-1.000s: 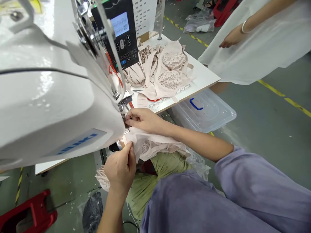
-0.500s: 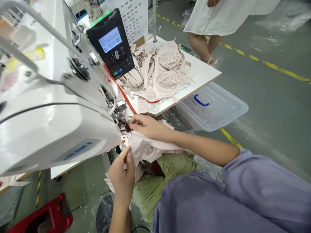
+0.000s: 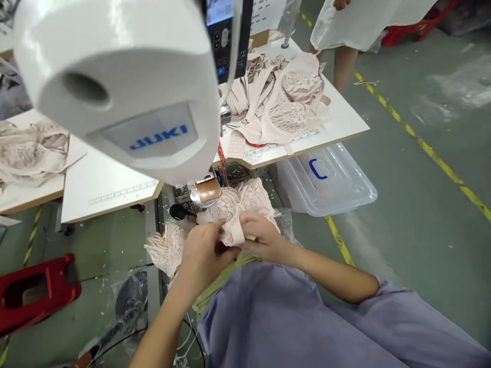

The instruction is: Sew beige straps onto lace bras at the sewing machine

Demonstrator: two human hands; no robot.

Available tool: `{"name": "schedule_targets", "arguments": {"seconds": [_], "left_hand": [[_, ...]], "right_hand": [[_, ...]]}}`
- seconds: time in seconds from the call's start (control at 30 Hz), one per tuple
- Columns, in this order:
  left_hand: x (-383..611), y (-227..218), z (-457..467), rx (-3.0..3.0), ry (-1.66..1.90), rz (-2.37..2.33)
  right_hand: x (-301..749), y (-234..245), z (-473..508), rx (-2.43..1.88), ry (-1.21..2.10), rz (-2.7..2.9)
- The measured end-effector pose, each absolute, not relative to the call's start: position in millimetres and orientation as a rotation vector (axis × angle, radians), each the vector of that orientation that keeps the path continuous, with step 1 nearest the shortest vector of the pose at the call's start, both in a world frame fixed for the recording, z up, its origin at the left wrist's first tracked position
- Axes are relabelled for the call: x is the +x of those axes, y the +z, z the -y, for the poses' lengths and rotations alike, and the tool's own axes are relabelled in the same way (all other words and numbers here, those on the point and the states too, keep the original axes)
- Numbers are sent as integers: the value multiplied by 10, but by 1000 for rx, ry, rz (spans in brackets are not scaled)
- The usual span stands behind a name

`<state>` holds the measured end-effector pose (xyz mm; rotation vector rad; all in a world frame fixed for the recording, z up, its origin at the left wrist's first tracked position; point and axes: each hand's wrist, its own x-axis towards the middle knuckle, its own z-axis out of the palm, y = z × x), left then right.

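Observation:
A beige bra with lace cups lies over my lap, just below the sewing machine's working end. My left hand grips its fabric edge from the left, fingertips partly hidden by folds. Facing it, my right hand has its fingers closed round a looped band of the same bra. The white sewing machine overhangs from the upper left, and its copper-coloured, rounded arm end sits just above the cloth. Another lace piece of beige fabric hangs left of my left hand.
More beige bras are heaped on the white table behind, and others on the left table. A clear plastic box with a blue handle stands below. A red stool is lower left. A person in white stands beyond.
Both my hands have drawn the bra away from the needle area towards my body and turned its edge up between them. The view has shifted, with the machine head now larger.

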<state>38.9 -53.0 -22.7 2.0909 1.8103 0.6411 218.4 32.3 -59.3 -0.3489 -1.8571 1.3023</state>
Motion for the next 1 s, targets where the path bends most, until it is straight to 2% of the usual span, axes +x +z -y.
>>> {"name": "schedule_targets", "arguments": {"seconds": [0.07,0.17,0.5,0.67,0.8,0.87,0.93,1.0], "left_hand": [[422,-320,532,2258,723,-1777],[400,-359,538,2440,843,-1809],[390,-271,581,2502,968,-1796],[349,-278,567,2493,1002,-1770],[297,-281,671,2558,917,-1523],[331,-220,786,2438,925,-1474],[379,-124,913,1968,876,-1777],[399,-14,1021,1933,890,-1781]], "right_hand": [[2244,-627,-260,-176,1033,1990],[2322,-688,-219,-63,829,2019],[2381,-641,-190,-77,725,2074],[2380,-641,-181,-57,776,2052],[2407,-633,-203,-72,939,2051],[2466,-672,-250,-98,1058,2073],[2565,-770,-352,-164,1183,2201],[2702,-904,-509,-268,1311,2444]]}}
